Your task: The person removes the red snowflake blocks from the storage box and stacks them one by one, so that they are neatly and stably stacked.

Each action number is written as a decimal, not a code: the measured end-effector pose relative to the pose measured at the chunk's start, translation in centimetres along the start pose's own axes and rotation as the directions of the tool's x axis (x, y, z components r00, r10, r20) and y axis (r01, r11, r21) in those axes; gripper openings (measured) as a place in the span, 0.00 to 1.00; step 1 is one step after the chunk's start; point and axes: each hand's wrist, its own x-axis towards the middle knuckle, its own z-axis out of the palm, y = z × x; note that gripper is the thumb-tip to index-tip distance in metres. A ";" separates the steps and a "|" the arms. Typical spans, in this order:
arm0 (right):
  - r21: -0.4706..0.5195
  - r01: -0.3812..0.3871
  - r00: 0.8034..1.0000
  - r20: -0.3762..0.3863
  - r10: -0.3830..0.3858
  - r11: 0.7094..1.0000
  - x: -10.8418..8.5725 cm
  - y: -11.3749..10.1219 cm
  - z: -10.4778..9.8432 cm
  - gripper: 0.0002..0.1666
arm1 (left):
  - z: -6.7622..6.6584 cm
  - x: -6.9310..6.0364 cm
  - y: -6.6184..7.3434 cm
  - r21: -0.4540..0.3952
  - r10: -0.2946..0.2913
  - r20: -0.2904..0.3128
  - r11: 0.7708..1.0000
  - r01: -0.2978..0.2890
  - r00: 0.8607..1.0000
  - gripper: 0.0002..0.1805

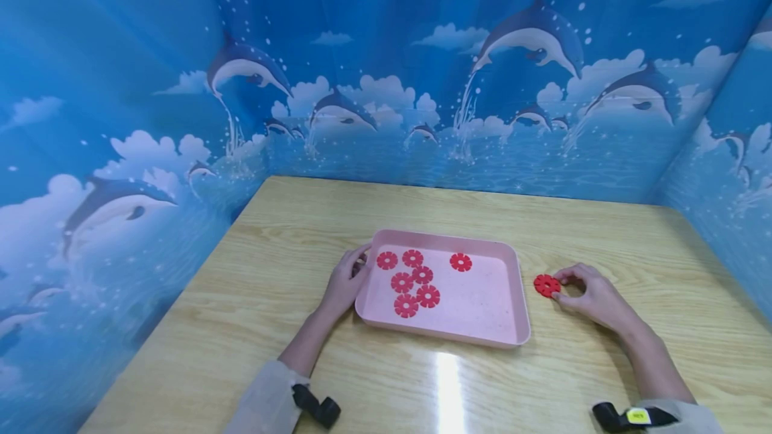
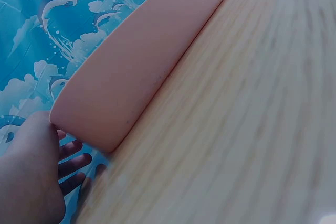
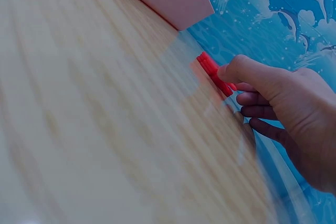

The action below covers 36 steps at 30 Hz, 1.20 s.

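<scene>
A shallow pink tray lies on the table, with several flat red snowflake discs in it. Most discs, such as one red disc, cluster in its left half; another red disc lies apart near the far wall. At the tray's left end, my left hand holds the rim, its thumb at the edge and its fingers outside. To the right of the tray, my right hand pinches a red snowflake disc between thumb and fingers, low over the tabletop. Seen edge-on in the right wrist view, this disc looks thick, perhaps stacked.
The wooden table extends around the tray on all sides. A blue curtain printed with dolphins stands behind the table and along both sides. Dark wrist cameras sit on the left sleeve and the right sleeve.
</scene>
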 end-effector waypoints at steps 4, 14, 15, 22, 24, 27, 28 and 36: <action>0.000 -0.001 1.000 0.000 0.001 1.000 0.0 0.0 0.0 0.19 | 0.0 0.0 0.1 0.000 0.000 0.003 1.000 0.000 1.000 0.22; 0.004 0.004 1.000 0.000 -0.004 1.000 0.0 0.0 0.0 0.19 | 0.0 0.0 0.0 -0.003 -0.001 0.002 1.000 0.001 1.000 0.22; 0.004 0.002 1.000 0.002 -0.002 1.000 0.0 0.0 0.0 0.19 | 0.0 0.0 -0.1 -0.005 0.001 0.001 1.000 -0.001 1.000 0.22; 0.002 -0.012 1.000 0.013 0.012 1.000 0.0 0.1 -0.1 0.20 | 0.0 0.0 -0.1 -0.011 0.007 0.000 1.000 -0.007 1.000 0.22; 0.002 -0.012 1.000 0.013 0.012 1.000 0.0 0.1 -0.1 0.19 | 0.0 0.0 -0.1 -0.010 0.008 0.000 1.000 -0.008 1.000 0.22; -0.001 -0.011 1.000 0.011 0.011 1.000 0.1 0.1 0.0 0.19 | 0.0 0.0 -0.1 -0.006 0.005 0.001 1.000 -0.005 1.000 0.21; -0.002 -0.010 1.000 0.011 0.010 1.000 0.1 0.1 0.0 0.19 | 0.0 0.0 -0.1 -0.004 0.004 0.001 1.000 -0.004 1.000 0.21; -0.006 -0.009 1.000 0.009 0.009 1.000 0.0 0.2 0.0 0.19 | 0.0 0.0 0.0 -0.002 -0.004 0.002 1.000 0.004 1.000 0.21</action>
